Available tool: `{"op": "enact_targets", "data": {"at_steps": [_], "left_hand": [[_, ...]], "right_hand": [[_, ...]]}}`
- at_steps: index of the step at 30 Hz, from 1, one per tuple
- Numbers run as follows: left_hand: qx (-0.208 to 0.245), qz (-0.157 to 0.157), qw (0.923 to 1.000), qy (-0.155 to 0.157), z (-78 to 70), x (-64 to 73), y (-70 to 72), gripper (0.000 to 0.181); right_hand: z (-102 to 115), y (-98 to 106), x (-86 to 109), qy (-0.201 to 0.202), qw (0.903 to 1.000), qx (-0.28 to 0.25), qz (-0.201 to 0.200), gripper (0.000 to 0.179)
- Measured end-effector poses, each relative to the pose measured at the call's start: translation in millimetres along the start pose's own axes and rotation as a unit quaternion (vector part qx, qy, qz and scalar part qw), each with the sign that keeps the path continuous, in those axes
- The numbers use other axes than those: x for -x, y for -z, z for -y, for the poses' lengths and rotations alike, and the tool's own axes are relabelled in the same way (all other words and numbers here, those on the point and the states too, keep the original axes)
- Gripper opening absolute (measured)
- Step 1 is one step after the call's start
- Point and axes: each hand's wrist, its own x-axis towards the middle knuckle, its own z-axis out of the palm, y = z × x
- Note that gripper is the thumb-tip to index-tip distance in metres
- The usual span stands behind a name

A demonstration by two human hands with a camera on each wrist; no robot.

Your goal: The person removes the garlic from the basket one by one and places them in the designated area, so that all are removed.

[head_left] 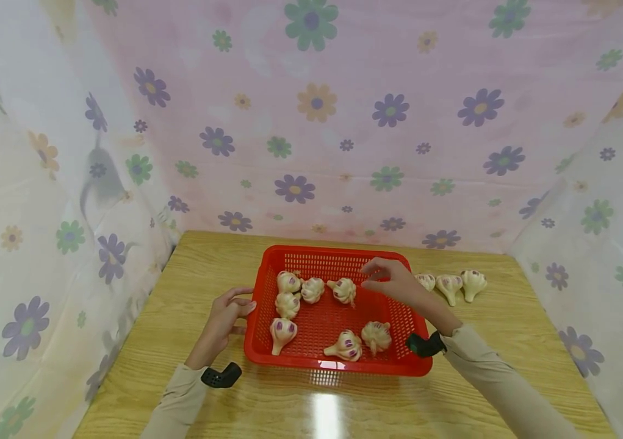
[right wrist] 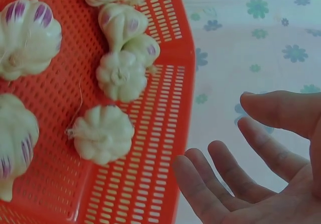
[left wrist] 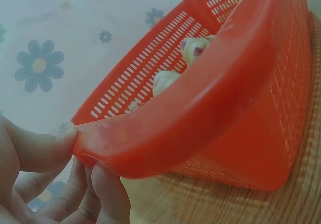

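Observation:
A red plastic basket (head_left: 338,364) with slotted walls stands on the table. Several garlic bulbs (head_left: 313,290) with purple marks lie spread over its bottom. My left hand (head_left: 227,318) pinches the basket's left rim; in the left wrist view the thumb is on top and fingers are below. Over the basket's right part hovers my right hand (head_left: 393,281), its fingers loosely bent and apart, holding nothing. The right wrist view shows that hand (right wrist: 256,169) with spread fingers, while a garlic bulb (right wrist: 104,134) lies near the basket wall.
Beyond the basket's right side, three garlic bulbs (head_left: 474,285) lie in a row on the wooden table (head_left: 207,259), one partly hidden by the right hand. Flowered cloth (head_left: 316,152) hangs along the back and both sides.

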Motion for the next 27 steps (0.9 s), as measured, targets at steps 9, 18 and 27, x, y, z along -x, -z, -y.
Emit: {"op": "enact_targets", "data": {"at_steps": [9,18,27], "left_hand": [[0.002,0.011,0.9999,-0.011,0.1,0.7,0.4,0.038],[0.006,0.001,1.0000,-0.001,1.2,-0.7,-0.3,0.038],[0.011,0.004,0.9999,-0.001,2.9,-2.6,-0.2,0.038]], "right_hand": [[7.3,-24.1,-6.8,0.013,0.9986,-0.005,0.050,0.023],[16.8,-47.7,-15.3,0.002,0.9940,-0.042,0.101,0.025],[16.2,-75.8,-28.1,-0.024,0.9873,-0.078,0.136,0.026]]}}
